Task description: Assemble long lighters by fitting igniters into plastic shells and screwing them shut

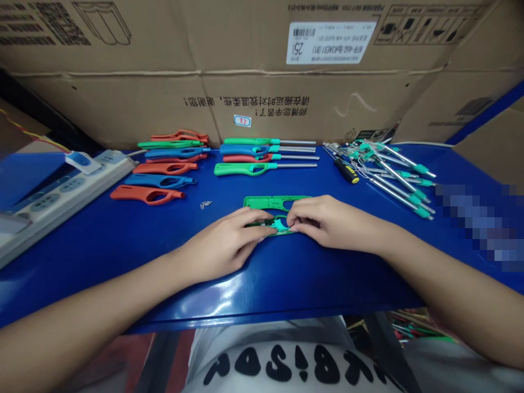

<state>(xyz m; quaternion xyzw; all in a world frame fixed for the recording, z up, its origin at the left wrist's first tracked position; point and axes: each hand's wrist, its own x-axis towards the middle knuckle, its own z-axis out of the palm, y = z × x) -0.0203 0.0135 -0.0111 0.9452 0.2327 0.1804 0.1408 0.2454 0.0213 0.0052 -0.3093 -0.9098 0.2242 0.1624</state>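
Note:
Both my hands work at one green lighter casing half (282, 233) on the blue table, with a teal trigger (280, 223) and thin wires lying in it. My left hand (229, 237) pinches its left part between thumb and fingers. From the other side, my right hand (317, 222) has its fingertips closed at the trigger's right; what exactly they grip is partly hidden. Just behind lies a second green casing half (264, 202), hollow side up, its right end covered by my right hand. A small pile of screws (206, 204) is to the left.
Orange, green and blue lighter casings (147, 194) lie in a row at back left. Lighters with metal barrels (266, 168) are stacked at back centre. Barrel assemblies (393, 174) and a screwdriver (347, 171) lie right. A power strip (61, 196) runs along the left; a cardboard box (155, 98) stands behind.

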